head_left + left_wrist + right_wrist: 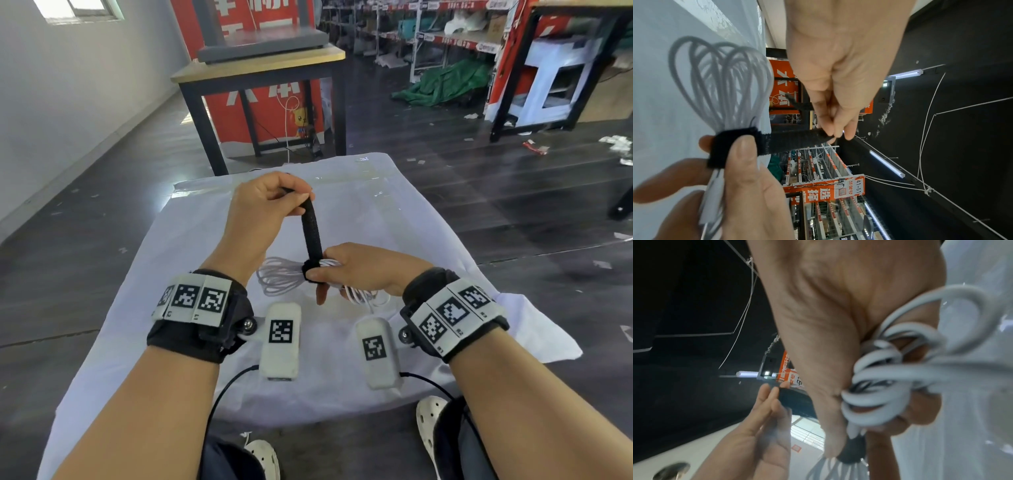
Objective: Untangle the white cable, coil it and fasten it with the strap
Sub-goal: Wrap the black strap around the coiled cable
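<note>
The white cable (279, 279) is coiled into a bundle of loops, held above the white cloth (394, 219). A black strap (311, 233) is wrapped round the bundle's middle. My right hand (346, 270) grips the bundle at the wrap, thumb pressing on the strap. My left hand (270, 202) pinches the strap's free end and holds it stretched up and away. In the left wrist view the strap (795, 139) runs taut from the cable (721, 84) to my left fingertips (835, 134). In the right wrist view the cable (890, 369) loops bulge from my right hand (855, 425).
The white cloth covers a low surface in front of me, over a dark floor (513, 192). A wooden table with black legs (260, 65) stands beyond it. Shelving (445, 31) and green sheeting (445, 82) fill the back right. White shoes (431, 421) show near my knees.
</note>
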The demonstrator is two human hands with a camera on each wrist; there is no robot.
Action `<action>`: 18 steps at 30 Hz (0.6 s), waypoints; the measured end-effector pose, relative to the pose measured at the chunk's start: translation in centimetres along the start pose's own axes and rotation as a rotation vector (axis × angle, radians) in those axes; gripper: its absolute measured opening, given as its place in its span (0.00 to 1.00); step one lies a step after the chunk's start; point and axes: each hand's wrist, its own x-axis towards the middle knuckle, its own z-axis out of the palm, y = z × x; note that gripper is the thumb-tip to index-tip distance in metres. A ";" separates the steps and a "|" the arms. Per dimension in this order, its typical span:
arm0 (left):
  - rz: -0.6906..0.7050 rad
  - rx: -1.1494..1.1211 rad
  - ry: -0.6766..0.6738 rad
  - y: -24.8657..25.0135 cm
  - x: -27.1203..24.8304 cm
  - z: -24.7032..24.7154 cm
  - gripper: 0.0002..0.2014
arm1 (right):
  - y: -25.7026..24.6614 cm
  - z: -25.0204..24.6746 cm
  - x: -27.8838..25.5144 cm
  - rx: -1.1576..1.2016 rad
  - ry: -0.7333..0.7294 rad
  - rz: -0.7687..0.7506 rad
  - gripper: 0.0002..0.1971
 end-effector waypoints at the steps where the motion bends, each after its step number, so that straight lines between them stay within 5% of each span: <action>1: 0.006 -0.054 0.001 0.3 0.0 0.0 0.09 | 0.1 -0.2 0.0 0.022 0.024 0.001 0.21; 10: -0.117 -0.165 -0.307 0.6 -1.2 1.3 0.07 | 1.3 -1.5 0.7 0.240 0.323 0.100 0.17; 18: -0.168 -0.129 -0.251 -0.8 -1.6 2.2 0.10 | 1.8 -2.0 0.6 0.964 0.269 0.134 0.11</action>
